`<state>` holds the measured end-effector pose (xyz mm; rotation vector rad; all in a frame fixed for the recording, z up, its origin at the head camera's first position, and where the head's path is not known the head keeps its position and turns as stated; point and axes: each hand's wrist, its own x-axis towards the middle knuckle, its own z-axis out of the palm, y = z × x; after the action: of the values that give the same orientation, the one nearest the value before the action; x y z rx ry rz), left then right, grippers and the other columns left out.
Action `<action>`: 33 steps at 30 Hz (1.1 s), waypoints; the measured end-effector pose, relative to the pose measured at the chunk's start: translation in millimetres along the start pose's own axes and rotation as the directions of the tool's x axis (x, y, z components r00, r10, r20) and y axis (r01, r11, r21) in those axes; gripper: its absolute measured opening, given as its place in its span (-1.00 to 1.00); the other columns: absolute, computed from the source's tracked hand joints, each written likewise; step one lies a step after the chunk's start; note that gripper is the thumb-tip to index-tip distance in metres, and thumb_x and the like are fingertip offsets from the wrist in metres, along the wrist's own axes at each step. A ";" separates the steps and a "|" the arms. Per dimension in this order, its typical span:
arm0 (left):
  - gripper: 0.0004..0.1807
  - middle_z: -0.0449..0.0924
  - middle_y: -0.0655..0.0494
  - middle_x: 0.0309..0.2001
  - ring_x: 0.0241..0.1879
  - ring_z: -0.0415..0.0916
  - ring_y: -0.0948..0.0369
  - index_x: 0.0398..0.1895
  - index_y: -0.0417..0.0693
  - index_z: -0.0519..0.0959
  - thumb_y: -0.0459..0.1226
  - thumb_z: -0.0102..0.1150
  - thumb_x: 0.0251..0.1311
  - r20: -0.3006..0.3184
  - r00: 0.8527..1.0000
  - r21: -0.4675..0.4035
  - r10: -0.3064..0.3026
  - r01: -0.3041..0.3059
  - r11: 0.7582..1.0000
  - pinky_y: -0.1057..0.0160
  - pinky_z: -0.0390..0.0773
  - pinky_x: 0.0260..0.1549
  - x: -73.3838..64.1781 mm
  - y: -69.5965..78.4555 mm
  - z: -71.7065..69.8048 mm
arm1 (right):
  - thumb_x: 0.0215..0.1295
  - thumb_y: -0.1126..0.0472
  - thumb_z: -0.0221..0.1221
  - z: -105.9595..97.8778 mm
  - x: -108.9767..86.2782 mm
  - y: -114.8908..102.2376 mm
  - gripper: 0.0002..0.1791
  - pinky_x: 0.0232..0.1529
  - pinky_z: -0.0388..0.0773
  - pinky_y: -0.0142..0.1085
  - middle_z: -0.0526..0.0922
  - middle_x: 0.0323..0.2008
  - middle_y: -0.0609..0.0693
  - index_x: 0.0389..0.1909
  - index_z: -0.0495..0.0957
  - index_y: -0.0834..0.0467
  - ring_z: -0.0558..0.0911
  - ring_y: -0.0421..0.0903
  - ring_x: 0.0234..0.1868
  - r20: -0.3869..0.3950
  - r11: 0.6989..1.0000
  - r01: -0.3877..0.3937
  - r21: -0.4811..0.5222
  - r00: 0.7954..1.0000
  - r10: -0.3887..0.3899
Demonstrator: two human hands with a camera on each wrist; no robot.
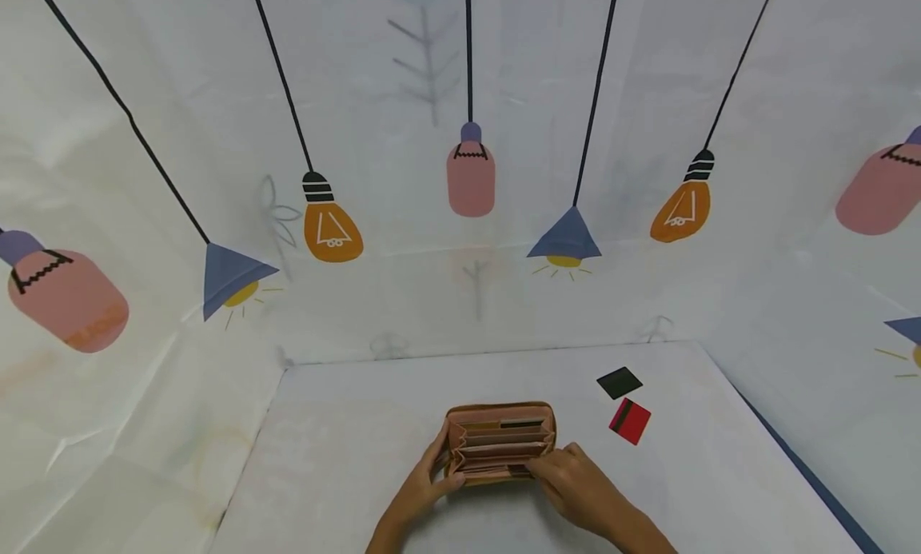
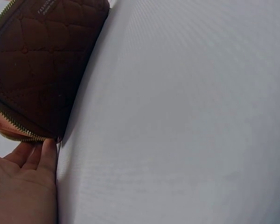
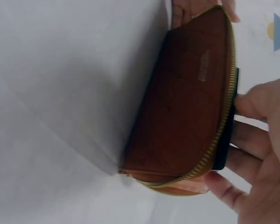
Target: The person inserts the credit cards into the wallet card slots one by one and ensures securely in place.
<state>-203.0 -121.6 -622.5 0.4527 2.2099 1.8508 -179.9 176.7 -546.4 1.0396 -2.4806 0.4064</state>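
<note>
A brown quilted zip wallet [image 1: 501, 439] stands unzipped on the white tabletop, its pink pleated compartments facing up in the head view. My left hand [image 1: 420, 492] grips the wallet's left end, thumb on the near side. At the near right edge, my right hand [image 1: 581, 490] pinches a dark card [image 3: 227, 135], which sticks out past the gold zipper [image 3: 213, 148] in the right wrist view. How deep the card sits in its slot is hidden. More card edges [image 1: 521, 423] show along the far inner side. The left wrist view shows the wallet's stitched outside and my left fingers [image 2: 39, 156] at its corner.
Right of the wallet, a black card [image 1: 619, 383] and a red card [image 1: 630, 421] with a dark stripe lie flat on the white table [image 1: 345, 426]. White sheeting printed with hanging lamps [image 1: 471, 178] rises behind and at both sides.
</note>
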 end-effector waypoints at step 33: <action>-0.02 -0.17 -0.13 0.61 0.53 0.06 -0.16 0.63 0.30 -0.19 -0.17 0.24 0.34 0.000 1.000 0.024 -0.006 0.006 1.000 0.33 0.24 0.44 -0.4 -1.9 0.1 | -0.05 -0.23 0.50 4.1 13.7 20.1 0.20 -0.01 0.50 0.41 0.10 0.44 0.46 0.51 0.14 0.23 0.27 0.53 0.36 0.318 0.676 -0.701 0.226 0.710 0.629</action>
<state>-202.8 -122.0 -624.4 0.4490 2.2334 1.8232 -204.3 180.3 -545.5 0.2051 -3.0115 1.0150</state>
